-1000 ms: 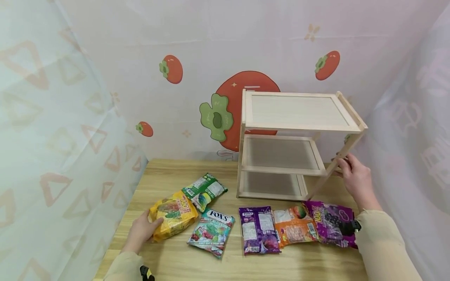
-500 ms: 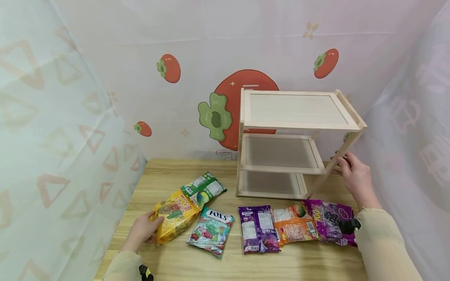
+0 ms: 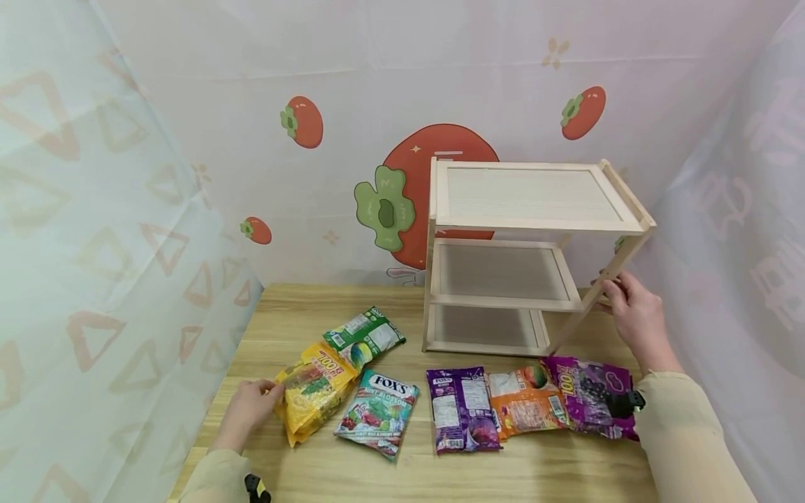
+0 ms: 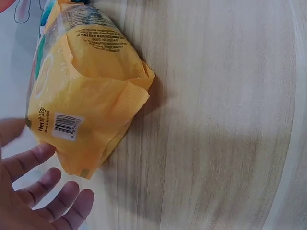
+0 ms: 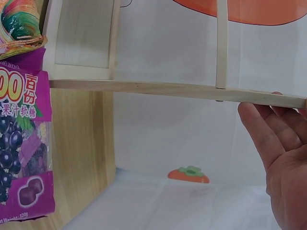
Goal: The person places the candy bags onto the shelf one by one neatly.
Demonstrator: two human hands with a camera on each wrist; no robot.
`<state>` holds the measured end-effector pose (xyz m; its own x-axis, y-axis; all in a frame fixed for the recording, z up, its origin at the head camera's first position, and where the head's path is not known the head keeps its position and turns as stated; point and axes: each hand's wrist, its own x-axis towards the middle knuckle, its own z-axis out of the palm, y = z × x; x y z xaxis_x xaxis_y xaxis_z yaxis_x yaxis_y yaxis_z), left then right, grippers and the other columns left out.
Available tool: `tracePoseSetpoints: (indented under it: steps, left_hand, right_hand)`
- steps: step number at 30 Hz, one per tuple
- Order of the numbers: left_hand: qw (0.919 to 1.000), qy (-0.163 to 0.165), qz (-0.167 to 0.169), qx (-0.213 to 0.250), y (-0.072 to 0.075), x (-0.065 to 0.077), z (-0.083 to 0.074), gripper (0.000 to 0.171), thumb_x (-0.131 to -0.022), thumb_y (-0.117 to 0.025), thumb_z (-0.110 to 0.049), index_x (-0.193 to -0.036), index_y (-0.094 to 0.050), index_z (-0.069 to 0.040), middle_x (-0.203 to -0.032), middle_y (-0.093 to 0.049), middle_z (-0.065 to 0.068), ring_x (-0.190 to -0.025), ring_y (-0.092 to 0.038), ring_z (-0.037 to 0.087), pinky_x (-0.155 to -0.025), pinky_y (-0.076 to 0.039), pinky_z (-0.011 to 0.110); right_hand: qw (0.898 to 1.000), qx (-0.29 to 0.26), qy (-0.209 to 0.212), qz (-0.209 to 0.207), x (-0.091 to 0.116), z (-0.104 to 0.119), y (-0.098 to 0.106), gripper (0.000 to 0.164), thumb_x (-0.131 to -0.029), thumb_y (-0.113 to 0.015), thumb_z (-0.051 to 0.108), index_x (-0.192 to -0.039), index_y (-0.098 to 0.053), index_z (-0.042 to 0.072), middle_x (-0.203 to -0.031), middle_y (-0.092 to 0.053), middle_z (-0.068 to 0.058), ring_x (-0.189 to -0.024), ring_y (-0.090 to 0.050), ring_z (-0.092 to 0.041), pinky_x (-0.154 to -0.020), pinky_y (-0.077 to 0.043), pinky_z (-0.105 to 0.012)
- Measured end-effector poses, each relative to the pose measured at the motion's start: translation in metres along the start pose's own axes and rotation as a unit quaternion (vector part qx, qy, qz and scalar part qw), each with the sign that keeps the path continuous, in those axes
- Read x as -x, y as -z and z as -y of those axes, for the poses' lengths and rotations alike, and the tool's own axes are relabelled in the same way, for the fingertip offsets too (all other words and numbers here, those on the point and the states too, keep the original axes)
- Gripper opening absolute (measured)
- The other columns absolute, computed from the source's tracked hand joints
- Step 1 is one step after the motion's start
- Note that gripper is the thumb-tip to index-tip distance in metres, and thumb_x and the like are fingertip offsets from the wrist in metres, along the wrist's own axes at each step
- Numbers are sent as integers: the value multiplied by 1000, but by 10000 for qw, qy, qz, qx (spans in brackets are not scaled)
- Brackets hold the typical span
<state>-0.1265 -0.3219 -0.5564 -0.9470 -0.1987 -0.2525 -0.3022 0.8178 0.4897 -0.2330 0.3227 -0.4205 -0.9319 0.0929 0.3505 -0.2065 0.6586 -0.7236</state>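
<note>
My left hand (image 3: 250,407) is at the left edge of a yellow candy bag (image 3: 318,385). In the left wrist view its fingers (image 4: 36,155) are spread and loosely bent beside the bag's sealed end; one fingertip seems to touch it. The bag leans on a green candy bag (image 3: 367,337) and lies beside a teal Fox's bag (image 3: 379,413). At the right, my right hand (image 3: 638,318) grips the slanted front post of a three-tier wooden shelf (image 3: 534,199). Thumb and fingers lie on opposite sides of that post (image 5: 182,92); some fingers are partly hidden.
Before the shelf lie a purple Fox's bag (image 3: 463,411), an orange bag (image 3: 528,403) and a purple grape candy bag (image 3: 594,399), side by side. Wooden tabletop (image 3: 352,478) shows along the front. Printed cloth walls (image 3: 220,84) enclose the back and sides.
The yellow bag has turned a little, its near end shifting right and toward me. My left hand has loosened and drawn slightly left off it. The right hand stays on the post.
</note>
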Motion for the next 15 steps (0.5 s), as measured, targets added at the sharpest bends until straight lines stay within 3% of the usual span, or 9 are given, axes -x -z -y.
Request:
tracePoseSetpoints:
  steps: [3, 7, 15]
  left_hand:
    - [9996, -115, 33, 254, -3, -3, 1, 68, -91, -47, -54, -126, -49, 5, -130, -37, 35, -115, -39, 50, -91, -35, 61]
    - [9970, -330, 308, 634, -7, -9, -1, 85, -90, -48, -56, -143, -21, 5, -141, -26, 33, -126, -25, 52, -98, -25, 63]
    - [9959, -369, 467, 681, -11, -13, -3, 83, -91, -49, -52, -141, -24, 9, -136, -32, 36, -123, -32, 52, -96, -31, 61]
  right_hand:
    - [10000, -6, 1, -20, 0, 0, 0, 34, -99, -39, 25, -121, -51, 1, -113, -59, -24, -100, -57, -40, -68, -51, -25]
    - [10000, -82, -2, -20, -1, -2, 0, 34, -99, -40, 26, -121, -51, 2, -114, -58, -24, -101, -56, -39, -68, -50, -23]
    - [10000, -38, -14, -32, -1, -4, -1, 35, -99, -40, 28, -122, -51, 3, -113, -59, -23, -98, -58, -33, -67, -50, -19]
